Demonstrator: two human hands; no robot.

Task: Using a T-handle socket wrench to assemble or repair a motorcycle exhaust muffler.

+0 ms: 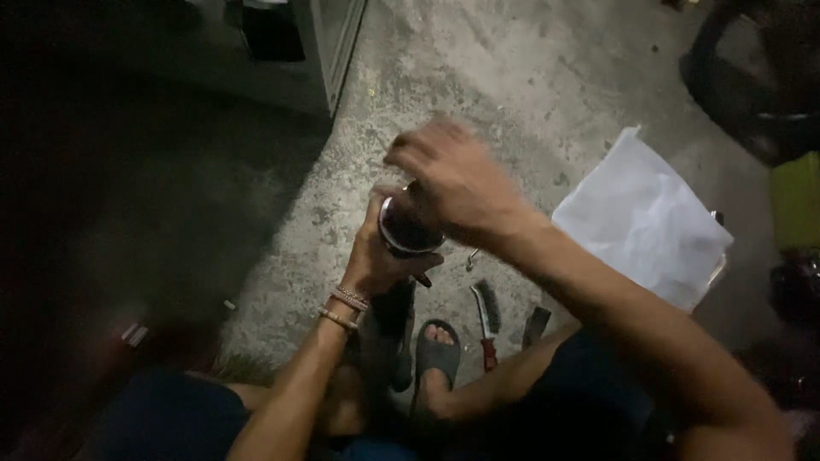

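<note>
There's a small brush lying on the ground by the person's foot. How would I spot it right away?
Start at the big white sheet spread on the concrete floor, then look towards the person's sandalled foot. Between them lies the wire brush, pointing away from the person. Its red handle and dark bristle head set it apart from the flat dark tool beside it.
</note>
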